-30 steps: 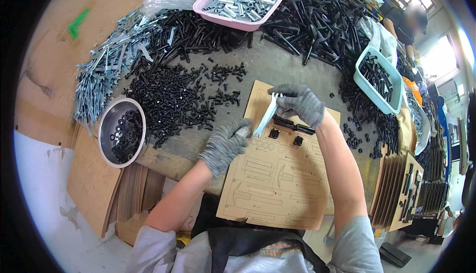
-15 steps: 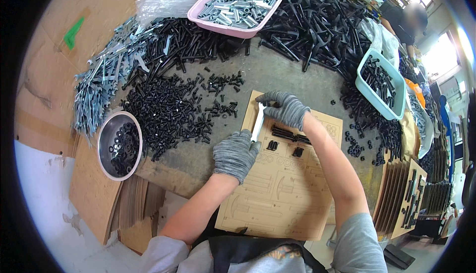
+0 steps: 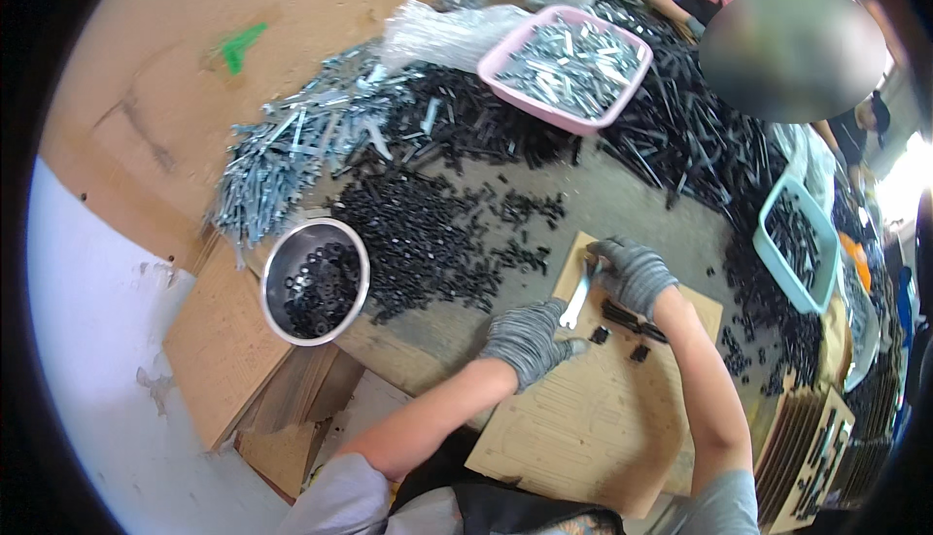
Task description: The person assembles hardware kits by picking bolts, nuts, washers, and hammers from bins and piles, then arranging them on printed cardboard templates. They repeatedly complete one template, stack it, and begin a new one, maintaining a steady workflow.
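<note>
A silvery open-end wrench [image 3: 578, 304] lies at a slant over the upper left of a brown cardboard sheet [image 3: 573, 428] printed with outlines. My right hand [image 3: 637, 277], in a grey knit glove, pinches its far end. Beside the near end rests my gloved left hand [image 3: 527, 343], its thumb stretched out over the cardboard and apart from the fingers. The wrench's near jaw shows uncovered. Long black bolts [image 3: 630, 319] lie on the sheet below my right hand. Nearer me are two small black clusters, one on the left [image 3: 600, 335] and one on the right [image 3: 639, 351].
A steel bowl [image 3: 282, 326] of black nuts or washers stands left. Heaps of black screws [image 3: 418, 234] and silvery wrenches [image 3: 301, 146] spread behind it. A pink tub [image 3: 559, 119] holds metal parts; a turquoise tub [image 3: 799, 292] holds black bolts. Two people work at the far side.
My view has swung left, so the scene sits farther right and lower. My left hand has loosened from the wrench's near end, its thumb now spread; my right hand still holds the far end.
</note>
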Demonstrator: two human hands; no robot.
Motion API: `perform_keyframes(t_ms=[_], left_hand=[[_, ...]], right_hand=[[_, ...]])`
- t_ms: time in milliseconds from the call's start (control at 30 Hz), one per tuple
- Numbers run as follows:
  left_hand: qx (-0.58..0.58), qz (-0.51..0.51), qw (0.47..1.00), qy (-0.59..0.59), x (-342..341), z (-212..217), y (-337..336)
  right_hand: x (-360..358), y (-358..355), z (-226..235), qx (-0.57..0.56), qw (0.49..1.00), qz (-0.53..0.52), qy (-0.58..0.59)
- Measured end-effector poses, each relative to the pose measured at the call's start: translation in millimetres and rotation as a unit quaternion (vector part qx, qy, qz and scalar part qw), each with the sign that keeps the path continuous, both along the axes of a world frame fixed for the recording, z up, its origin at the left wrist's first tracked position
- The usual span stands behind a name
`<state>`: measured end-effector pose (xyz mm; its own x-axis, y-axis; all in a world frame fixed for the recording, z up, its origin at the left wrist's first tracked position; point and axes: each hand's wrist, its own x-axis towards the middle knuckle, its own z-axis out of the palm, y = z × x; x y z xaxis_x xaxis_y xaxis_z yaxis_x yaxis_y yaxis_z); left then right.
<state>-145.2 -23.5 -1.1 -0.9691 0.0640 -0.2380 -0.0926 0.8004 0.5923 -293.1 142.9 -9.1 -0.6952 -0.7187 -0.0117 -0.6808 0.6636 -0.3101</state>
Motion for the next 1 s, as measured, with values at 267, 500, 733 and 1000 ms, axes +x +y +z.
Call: perform_keyframes(t_ms=[267, 500, 733, 1000], left_hand=[[-0.285, 0.135, 0.943, 0.109, -82, 39, -207], [-0.259, 0.154, 0.953, 0.031, -135, 15, -246], [-0.089, 0.193, 0.977, 0.028, -149, -15, -290], [0.273, 0.28, 0.917, 0.08, -131, 0, -322]], right_hand=[[-30, -118, 25, -0.084, 0.99, 0.052, 0.099], [-87, -247, -8, 0.093, 0.978, 0.001, 0.188], [-70, -275, -3, -0.029, 0.992, -0.058, 0.105], [-32, -312, 4, 0.011, 0.999, 0.044, 0.016]])
